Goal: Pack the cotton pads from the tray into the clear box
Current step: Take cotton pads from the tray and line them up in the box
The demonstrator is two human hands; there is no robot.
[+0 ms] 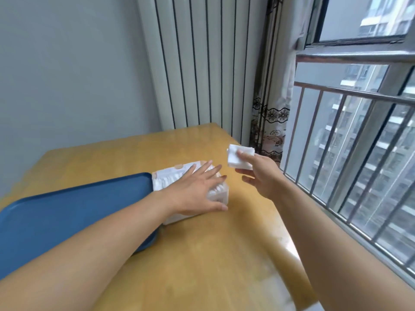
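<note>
The clear box (pixel 167 180), filled with white cotton pads, stands on the wooden table just right of the blue tray (pixel 74 212). My left hand (pixel 197 189) lies flat on top of the box with its fingers spread. My right hand (pixel 260 173) is raised to the right of the box and pinches a small stack of white cotton pads (pixel 235 157) between thumb and fingers, above the table. The visible part of the tray holds no pads; my left forearm covers some of it.
The wooden table (pixel 202 254) ends at a rounded right edge near a window with a metal railing (pixel 350 153). A white radiator (pixel 202 63) and a patterned curtain (pixel 271 122) stand behind the table's far corner.
</note>
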